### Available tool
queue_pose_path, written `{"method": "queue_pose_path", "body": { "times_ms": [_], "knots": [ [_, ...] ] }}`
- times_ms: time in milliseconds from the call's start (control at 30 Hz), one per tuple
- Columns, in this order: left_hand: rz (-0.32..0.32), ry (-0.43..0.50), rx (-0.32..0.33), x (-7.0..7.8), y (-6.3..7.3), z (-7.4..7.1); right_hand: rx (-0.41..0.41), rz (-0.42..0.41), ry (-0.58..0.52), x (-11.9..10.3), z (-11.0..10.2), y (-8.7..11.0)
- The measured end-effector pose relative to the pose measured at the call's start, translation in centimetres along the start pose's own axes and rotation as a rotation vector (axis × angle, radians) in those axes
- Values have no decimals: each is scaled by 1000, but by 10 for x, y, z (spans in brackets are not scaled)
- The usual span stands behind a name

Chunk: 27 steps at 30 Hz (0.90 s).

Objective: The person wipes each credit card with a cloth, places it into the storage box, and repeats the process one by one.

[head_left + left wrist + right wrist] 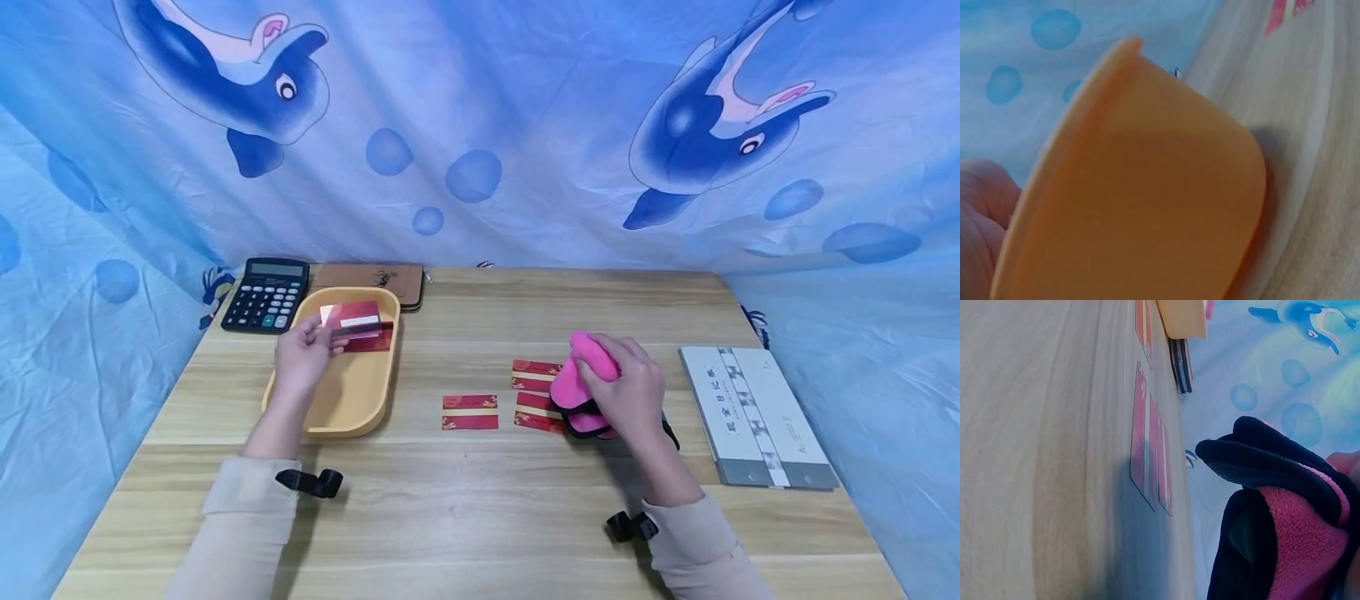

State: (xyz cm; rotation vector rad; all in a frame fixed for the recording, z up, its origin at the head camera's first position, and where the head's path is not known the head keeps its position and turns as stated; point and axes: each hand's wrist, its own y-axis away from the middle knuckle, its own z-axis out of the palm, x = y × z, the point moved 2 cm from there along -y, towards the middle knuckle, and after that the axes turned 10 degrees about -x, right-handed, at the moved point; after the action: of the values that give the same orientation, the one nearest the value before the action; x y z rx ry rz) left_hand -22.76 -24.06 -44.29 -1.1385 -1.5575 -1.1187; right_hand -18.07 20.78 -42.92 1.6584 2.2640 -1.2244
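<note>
"What's furthest left?"

"One calculator, black hard plastic with rows of small keys, just beyond my left hand."

"And that hand?"

"It reaches over the rim of one yellow tray, smooth and oblong with rounded corners. My thumb and fingers pinch one thin card, seen almost edge-on."

"What's in the tray?"

"Red cards, flat and shiny; two, as far as I can make out, though the overlap and my fingers spoil the count. Behind the tray lies one brown wallet, leather-looking, with a zip."

"Further right?"

"Three flat cards, red with a pale band each, on the wood-grained tabletop: one by itself, two close together."

"Your right hand?"

"Full: my fingers are curled round one bundle of pink cloth, fuzzy, folded, edged in black. From my head it covers the right ends of the paired cards; whether it touches the table I can't tell."

"Far right?"

"One flat rectangular stack of stationery, pale with a grey strip at the near end, and one patterned band round it."
</note>
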Motion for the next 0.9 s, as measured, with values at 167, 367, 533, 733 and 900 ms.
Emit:
{"method": "queue_pose_path", "body": {
  "times_ms": [167,367,533,733,900],
  "knots": [
    [-46,-210,-72,-7,-4,1,-1,4,1,0,0,0],
    [-49,-333,-80,-9,-6,1,-7,9,3,0,0,0],
    [-42,-299,-62,-9,-6,0,-9,14,-1,0,0,0],
    [-29,-283,-40,-7,-5,-2,-8,14,-5,0,0,1],
    [-1,-273,-27,-2,-1,2,2,7,-11,2,-2,1]
  ]
}}
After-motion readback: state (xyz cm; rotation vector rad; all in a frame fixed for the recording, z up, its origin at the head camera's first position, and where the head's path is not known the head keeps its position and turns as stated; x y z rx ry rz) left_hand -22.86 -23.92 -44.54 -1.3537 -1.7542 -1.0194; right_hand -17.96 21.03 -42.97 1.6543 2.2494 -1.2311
